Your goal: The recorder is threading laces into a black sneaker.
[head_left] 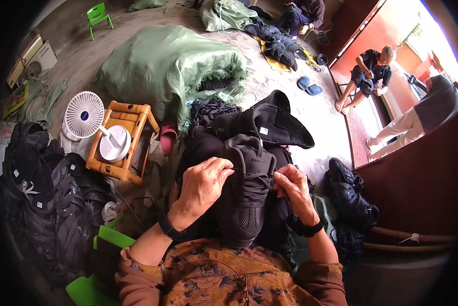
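A black sneaker (245, 209) with mesh panels rests in my lap, its toe pointing toward me and its black shoelace (253, 189) running across the tongue. At the collar's left edge, my left hand (201, 186) is closed in a pinch on the lace, most of which the fingers hide. My right hand (294, 191) pinches the lace at the shoe's right side, with thumb and forefinger together. Just beyond the sneaker lies another black shoe or boot-like upper (275, 122), open and tilted, with a small white label.
Piled black shoes (50, 188) fill the left side, near a white fan (114, 143) on a bamboo stool (132, 115). A big green sack (157, 66) stands ahead. More black shoes (348, 191) lie at right. Blue slippers (309, 85) and a seated person (374, 71) are near the doorway.
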A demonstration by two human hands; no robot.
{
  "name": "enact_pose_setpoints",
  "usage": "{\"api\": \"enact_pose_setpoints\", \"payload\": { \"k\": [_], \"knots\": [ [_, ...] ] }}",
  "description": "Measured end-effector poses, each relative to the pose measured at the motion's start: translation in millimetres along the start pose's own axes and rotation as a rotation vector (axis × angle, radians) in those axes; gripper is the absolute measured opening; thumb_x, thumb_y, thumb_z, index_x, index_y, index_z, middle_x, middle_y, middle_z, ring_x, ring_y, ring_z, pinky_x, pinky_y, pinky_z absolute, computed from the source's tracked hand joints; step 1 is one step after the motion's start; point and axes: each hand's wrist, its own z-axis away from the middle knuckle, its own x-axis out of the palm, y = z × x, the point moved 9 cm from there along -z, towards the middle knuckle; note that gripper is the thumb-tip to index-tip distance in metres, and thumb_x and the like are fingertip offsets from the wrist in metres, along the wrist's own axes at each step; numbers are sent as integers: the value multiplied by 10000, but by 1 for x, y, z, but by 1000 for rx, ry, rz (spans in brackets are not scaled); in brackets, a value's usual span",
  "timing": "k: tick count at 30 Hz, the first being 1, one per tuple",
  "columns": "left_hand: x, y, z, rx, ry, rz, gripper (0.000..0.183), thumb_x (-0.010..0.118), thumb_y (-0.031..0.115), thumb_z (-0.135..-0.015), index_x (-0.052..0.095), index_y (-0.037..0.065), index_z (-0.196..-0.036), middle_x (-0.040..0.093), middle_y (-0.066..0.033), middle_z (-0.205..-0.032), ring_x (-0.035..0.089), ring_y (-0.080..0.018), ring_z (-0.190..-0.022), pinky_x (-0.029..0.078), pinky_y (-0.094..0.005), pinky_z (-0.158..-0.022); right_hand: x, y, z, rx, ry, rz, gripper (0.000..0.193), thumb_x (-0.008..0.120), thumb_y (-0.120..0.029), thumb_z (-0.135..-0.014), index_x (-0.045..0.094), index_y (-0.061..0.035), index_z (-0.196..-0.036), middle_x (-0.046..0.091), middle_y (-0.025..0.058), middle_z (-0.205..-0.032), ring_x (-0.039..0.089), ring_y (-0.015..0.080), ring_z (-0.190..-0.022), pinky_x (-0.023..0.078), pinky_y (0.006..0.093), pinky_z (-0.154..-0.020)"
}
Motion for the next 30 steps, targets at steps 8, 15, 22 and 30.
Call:
{"api": "enact_pose_setpoints", "payload": {
  "k": [8, 15, 22, 30],
  "knots": [
    [21, 23, -7, 125, -124, -354, 78, 622, 31, -809, 551, 56, -828, 572, -94, -768, 633, -271, -732, 526, -368, -622, 0, -3, -1, 4, -1, 1, 201, 647, -222, -942, 604, -38, -873, 616, 7, -697, 535, 60, -554, 443, 201, -529],
    [65, 50, -11, 417, -355, -954, 87, 603, 143, -752, 563, 124, -827, 533, -11, -819, 554, -144, -806, 468, -269, -700, -2, -21, -16, -162, -79, 389, 156, 680, -156, -890, 592, -27, -888, 621, 40, -689, 585, 113, -601, 479, 247, -564],
    [33, 16, -30, 369, -513, -104, 116, 672, 22, -761, 596, 52, -844, 614, -60, -1157, 573, -255, -1150, 422, -393, -890, 6, -65, -18, -685, -153, 838, 330, 770, -111, -732, 631, -100, -1031, 515, 119, -1295, 559, 321, -1154, 499, 413, -912],
    [37, 14, -39, 250, -502, -39, 208, 709, -7, -722, 602, 69, -882, 567, -75, -907, 551, -295, -911, 470, -392, -786, 17, -71, -26, -653, -418, 1077, 236, 742, -266, -784, 634, -95, -906, 531, 141, -1289, 545, 347, -1158, 468, 427, -934]
  ]
}}
